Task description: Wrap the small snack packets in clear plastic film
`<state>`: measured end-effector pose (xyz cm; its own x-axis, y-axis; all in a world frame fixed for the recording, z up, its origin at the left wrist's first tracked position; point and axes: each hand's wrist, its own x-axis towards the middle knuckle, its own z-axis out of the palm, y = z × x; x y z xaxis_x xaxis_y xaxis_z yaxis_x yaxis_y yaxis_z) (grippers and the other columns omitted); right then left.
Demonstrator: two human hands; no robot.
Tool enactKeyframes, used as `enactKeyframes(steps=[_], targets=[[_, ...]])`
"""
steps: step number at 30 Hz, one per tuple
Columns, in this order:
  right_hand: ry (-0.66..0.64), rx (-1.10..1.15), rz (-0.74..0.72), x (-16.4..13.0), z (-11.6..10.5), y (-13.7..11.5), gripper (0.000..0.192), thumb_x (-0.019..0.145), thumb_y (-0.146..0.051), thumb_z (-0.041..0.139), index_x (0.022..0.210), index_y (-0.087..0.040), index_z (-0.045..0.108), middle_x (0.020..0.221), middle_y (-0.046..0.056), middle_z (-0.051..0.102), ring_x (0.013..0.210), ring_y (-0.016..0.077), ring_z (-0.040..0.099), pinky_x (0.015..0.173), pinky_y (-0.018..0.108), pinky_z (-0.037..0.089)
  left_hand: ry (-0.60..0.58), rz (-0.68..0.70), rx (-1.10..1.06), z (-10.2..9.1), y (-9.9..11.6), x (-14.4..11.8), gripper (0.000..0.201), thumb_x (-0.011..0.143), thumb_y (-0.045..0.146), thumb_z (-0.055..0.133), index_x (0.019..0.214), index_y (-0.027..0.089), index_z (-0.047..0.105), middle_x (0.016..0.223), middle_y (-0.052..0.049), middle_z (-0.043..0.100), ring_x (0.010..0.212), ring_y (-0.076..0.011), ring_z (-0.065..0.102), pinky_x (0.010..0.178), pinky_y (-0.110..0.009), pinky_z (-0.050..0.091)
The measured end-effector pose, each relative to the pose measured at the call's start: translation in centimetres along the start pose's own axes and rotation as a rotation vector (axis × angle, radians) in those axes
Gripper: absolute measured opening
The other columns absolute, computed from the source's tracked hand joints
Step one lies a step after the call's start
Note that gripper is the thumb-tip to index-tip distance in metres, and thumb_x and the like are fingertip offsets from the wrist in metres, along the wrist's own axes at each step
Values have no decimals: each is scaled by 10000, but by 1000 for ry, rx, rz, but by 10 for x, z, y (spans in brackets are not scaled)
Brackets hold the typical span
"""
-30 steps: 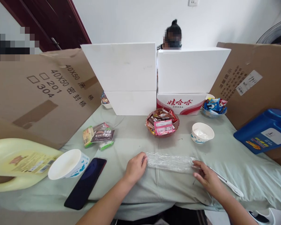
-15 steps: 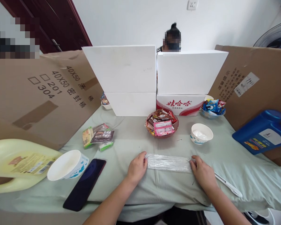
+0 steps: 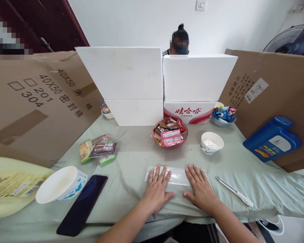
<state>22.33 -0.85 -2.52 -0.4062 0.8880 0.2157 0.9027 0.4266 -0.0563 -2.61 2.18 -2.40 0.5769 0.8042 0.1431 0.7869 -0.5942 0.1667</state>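
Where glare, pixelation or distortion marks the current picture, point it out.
Head view: pale glints on the plastic wrap between left hand and right hand; head view: white boxes splay outward toward the top, likely wide-lens stretch; head view: pixelation covers part of the person's head.

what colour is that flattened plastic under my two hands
The flattened plastic is clear and colourless, with a whitish shine; it shows best in the head view.

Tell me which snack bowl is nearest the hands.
The reddish bowl, beyond the plastic film, with a pink packet on top. The left bowl and the right bowl both sit farther back, out toward the sides.
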Motion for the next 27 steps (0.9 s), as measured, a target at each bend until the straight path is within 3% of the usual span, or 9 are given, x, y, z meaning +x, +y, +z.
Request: enactKeyframes(steps=[4,8,11,14,18,20,23,27], targets=[[61,-90,63,-42,-6,13,861,868,-615,454,1519,-127,171,1531,157,308,1429,317,202,1103,518,216,51,-100,66,-8,-15,-16,685,876,507,556,1468,235,347,1530,-136,315,1401,-392,230,1081,-603,226],[107,-130,47,-77,-15,4,842,846,-611,501,1503,-157,234,1487,138,396,1367,323,327,1081,490,246,102,-138,2,-28,11,-12,410,924,320,482,1306,185,543,1287,-156,547,1180,-343,468,969,-529,373],[165,-96,30,-98,-18,-1,563,861,-472,553,1371,-251,463,1291,88,594,1156,271,539,975,410,362,45,-47,-145,-32,42,-2,272,923,295,483,1128,189,627,1076,-110,614,999,-277,530,887,-461,428],[212,-33,-11,-109,-32,-2,313,842,-244,528,1136,-313,614,1028,35,677,924,212,613,850,353,420,37,56,-208,-21,60,6,254,900,291,540,1124,205,620,1110,-94,611,1055,-277,520,947,-475,394],[237,35,-148,-103,-70,-9,160,824,-197,527,913,-281,629,1054,39,670,1086,250,580,904,375,418,68,268,-231,-1,57,4,313,921,206,509,1222,261,572,1279,-64,578,1243,-257,458,1069,-483,275],[200,144,-247,-92,-90,-14,100,841,-183,542,875,-255,602,1027,40,680,1122,246,571,933,366,419,43,383,-245,4,51,0,321,926,199,505,1227,290,567,1315,-38,566,1286,-245,430,1088,-474,249],[-3,463,-307,-71,-110,-17,142,876,-141,479,906,-235,582,869,24,678,924,177,632,824,295,473,15,448,-282,5,46,-5,313,888,198,560,1173,321,601,1242,-24,597,1221,-238,469,1027,-412,324],[-279,711,-105,-30,-119,-4,262,889,-140,414,1022,-233,619,916,37,675,852,152,628,753,263,471,-41,453,-349,-1,45,-3,361,820,147,603,1136,322,604,1052,-7,632,1046,-203,519,928,-351,372]])
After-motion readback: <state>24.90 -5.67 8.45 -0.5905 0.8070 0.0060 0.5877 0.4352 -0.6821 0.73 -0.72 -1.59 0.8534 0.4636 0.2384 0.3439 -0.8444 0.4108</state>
